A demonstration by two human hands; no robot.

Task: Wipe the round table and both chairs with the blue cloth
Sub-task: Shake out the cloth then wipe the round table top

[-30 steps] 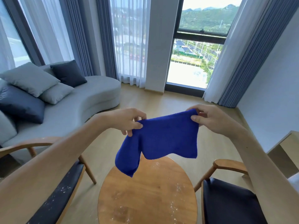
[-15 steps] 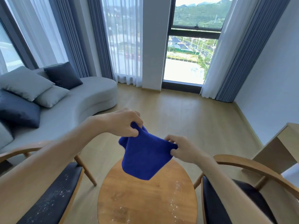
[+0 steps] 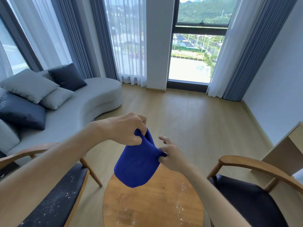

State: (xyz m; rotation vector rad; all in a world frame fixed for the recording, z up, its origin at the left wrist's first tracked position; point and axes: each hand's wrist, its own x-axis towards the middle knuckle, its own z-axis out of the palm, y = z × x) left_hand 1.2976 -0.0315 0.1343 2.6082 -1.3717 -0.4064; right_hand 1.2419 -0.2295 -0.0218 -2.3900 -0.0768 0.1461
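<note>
The blue cloth (image 3: 137,166) hangs folded in the air above the far edge of the round wooden table (image 3: 152,205). My left hand (image 3: 127,130) pinches its upper corner. My right hand (image 3: 172,156) pinches its right corner with thumb and forefinger, the other fingers spread. White specks and wet-looking smears lie on the tabletop. The left chair (image 3: 55,203) has a dark seat sprinkled with white crumbs. The right chair (image 3: 249,202) has a dark seat and a curved wooden armrest.
A grey curved sofa (image 3: 91,102) with several cushions stands at the left. Tall windows with curtains fill the back wall. A light wooden desk edge (image 3: 291,145) shows at the far right. Wooden floor lies beyond the table.
My hands came closer together, folding the spread cloth in half. The right hand dropped lower and shifted its grip to the folded corner; the view tilted slightly down.
</note>
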